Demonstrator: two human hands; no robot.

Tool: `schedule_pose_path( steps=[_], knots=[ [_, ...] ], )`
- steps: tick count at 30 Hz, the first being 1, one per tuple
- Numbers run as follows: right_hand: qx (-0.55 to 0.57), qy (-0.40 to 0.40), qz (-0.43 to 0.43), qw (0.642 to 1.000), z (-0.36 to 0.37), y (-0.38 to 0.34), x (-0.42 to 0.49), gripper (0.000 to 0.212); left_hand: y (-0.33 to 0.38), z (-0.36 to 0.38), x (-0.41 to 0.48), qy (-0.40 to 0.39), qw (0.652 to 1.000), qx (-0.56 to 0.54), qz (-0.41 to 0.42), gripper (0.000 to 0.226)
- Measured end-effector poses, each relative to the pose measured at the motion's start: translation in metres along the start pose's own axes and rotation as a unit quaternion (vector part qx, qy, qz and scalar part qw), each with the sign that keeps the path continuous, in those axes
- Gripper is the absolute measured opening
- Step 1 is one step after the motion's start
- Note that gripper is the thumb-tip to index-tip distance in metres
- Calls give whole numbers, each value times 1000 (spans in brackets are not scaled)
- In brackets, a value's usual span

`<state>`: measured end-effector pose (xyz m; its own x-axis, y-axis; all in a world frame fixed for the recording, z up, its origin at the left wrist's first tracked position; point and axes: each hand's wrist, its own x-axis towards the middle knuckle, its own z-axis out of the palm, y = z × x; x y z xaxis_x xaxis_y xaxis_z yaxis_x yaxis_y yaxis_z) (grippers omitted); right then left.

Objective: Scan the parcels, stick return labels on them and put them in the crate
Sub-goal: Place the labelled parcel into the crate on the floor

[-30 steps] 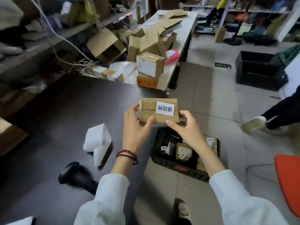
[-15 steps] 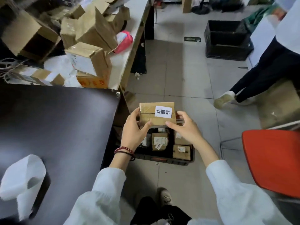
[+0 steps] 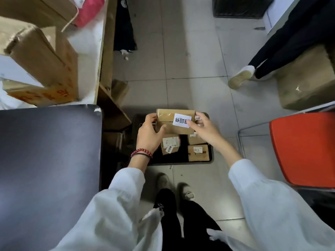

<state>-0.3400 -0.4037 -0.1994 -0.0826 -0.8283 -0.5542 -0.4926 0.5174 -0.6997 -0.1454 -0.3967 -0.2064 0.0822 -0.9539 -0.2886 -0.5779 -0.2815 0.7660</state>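
Pale tiled floor lay beside a dark, matt desk, w/ a red chair at right. A black plastic crate stood on the floor just off the desk corner; approx. three small brown parcels lay flat inside, each w/ a white sticker. Directly above the crate, a box-shaped parcel of taped kraft cardboard was held level. The left hand gripped its left end, fingers curled behind, thumb on the front. The right hand held the right end, thumb pressing the corner of the white rectangular return label, which lay flat on the front face. Step judged: labelling done, placing in hand. Next move likely calls for lowering the parcel into free crate space, e.g. on top of the others, then letting go w/ both hands.
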Motion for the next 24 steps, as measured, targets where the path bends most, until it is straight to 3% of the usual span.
schedule_pose_path(
  steps=[7,11,16,21,24],
  knots=[
    [-9,-35,67,997,41,84,90,57,-75,73,48,-54,996,0,-73,45],
    [-51,-100,88,990,84,152,132,48,-137,124,59,-95,987,-14,-130,55],
    [-92,-141,101,980,130,226,186,63,-222,183,82,-127,978,33,-163,62],
    [-80,-133,125,980,177,290,232,77,-286,236,111,-131,976,19,-171,37],
    [-50,-95,151,983,196,312,244,59,-313,263,119,-94,962,-58,-248,35]
  ],
)
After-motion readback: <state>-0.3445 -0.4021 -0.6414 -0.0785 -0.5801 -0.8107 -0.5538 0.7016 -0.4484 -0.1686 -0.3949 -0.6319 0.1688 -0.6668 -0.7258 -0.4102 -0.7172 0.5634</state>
